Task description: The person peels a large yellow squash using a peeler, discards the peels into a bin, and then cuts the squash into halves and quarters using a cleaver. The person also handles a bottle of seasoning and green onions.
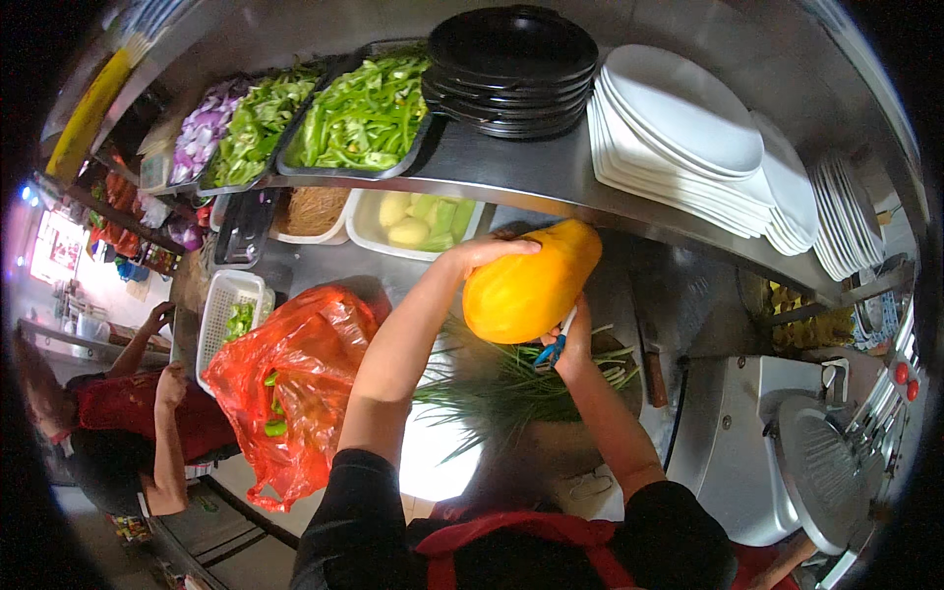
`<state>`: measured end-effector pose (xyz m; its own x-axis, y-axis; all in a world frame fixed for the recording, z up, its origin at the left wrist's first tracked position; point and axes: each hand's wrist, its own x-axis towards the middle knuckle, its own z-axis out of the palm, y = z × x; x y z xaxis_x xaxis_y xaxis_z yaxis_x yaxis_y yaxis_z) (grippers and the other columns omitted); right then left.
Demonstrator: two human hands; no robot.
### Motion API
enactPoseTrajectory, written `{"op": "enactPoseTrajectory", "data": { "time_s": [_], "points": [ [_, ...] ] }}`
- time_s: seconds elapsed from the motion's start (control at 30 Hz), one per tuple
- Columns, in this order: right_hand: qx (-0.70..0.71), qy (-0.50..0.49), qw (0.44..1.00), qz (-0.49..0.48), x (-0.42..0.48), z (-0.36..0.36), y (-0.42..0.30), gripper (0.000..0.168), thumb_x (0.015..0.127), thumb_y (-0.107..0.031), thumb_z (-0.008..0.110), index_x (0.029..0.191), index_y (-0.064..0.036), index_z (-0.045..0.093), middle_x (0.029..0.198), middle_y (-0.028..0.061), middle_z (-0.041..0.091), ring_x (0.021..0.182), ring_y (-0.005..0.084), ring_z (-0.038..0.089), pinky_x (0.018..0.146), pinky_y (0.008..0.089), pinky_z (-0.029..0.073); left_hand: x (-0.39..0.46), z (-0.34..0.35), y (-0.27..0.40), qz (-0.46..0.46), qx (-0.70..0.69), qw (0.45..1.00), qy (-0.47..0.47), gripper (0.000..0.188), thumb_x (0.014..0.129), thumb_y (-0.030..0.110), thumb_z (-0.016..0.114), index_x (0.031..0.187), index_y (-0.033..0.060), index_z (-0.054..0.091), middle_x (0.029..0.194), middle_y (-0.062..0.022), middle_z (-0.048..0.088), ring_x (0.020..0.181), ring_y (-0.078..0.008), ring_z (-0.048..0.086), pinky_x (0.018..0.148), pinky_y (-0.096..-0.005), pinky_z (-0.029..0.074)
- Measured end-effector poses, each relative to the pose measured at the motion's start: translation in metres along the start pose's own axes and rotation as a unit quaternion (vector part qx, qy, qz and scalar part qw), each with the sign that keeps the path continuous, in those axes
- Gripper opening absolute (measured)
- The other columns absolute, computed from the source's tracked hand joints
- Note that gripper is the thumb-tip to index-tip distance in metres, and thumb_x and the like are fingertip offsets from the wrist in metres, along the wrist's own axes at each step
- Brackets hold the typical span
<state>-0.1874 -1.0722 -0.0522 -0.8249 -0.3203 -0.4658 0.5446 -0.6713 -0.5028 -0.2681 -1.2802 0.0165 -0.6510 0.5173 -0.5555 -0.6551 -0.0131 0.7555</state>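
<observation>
My left hand (490,253) grips the upper left side of a large, smooth yellow-orange fruit (527,291), shaped like a papaya or squash, and holds it tilted above the counter. Just under its right side, my right hand (579,341) is closed around a small blue-and-white tool (551,352), possibly a peeler; its working end is hidden. Long thin green stalks, like scallions or chives (509,383), lie beneath both forearms. A knife with a brown wooden handle (655,380) rests to the right of the stalks.
A red plastic bag (302,369) and a white basket (221,324) stand left. Above the counter, a shelf (501,166) carries sliced-pepper trays (361,118), black dishes (512,74) and white plates (682,110). A co-worker (147,413) is at far left; a metal box (737,428) stands right.
</observation>
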Motion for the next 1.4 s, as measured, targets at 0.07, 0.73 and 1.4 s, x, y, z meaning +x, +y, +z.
{"op": "enactPoseTrajectory", "data": {
  "time_s": [0.07,0.73,1.4],
  "points": [
    [0.021,0.006,1.0,-0.006,0.013,-0.006,0.001,0.034,0.096,-0.05,0.045,0.095,-0.017,0.052,0.063,-0.0051,0.049,0.04,0.0059,0.041,0.035,0.0213,0.032,0.011,-0.004,0.005,-0.038,0.007,0.999,0.0,0.073,0.075,0.052,0.074,0.127,0.0033,0.055,0.124,-0.012,0.06,0.109,-0.0211,0.06,0.093,-0.0358,0.048],
    [0.145,0.07,0.986,-0.031,0.007,-0.02,-0.003,0.023,0.1,-0.029,0.043,0.102,-0.007,0.048,0.083,0.0043,0.053,0.065,0.0128,0.049,0.048,0.0256,0.042,0.036,0.038,-0.001,0.14,0.603,0.715,0.324,0.063,0.083,0.051,0.059,0.128,0.0076,0.052,0.12,-0.0242,0.056,0.108,-0.0398,0.056,0.093,-0.0441,0.045],
    [-0.078,-0.213,0.952,-0.206,-0.215,0.161,0.134,0.023,0.096,-0.025,0.049,0.087,-0.004,0.053,0.066,0.0051,0.056,0.041,0.0083,0.044,0.037,0.0235,0.032,-0.296,0.133,-0.266,0.268,-0.153,0.932,0.191,0.027,0.098,0.017,0.052,0.115,-0.0022,0.057,0.108,-0.0064,0.061,0.094,-0.0143,0.059,0.083,-0.027,0.047]
  ]
}}
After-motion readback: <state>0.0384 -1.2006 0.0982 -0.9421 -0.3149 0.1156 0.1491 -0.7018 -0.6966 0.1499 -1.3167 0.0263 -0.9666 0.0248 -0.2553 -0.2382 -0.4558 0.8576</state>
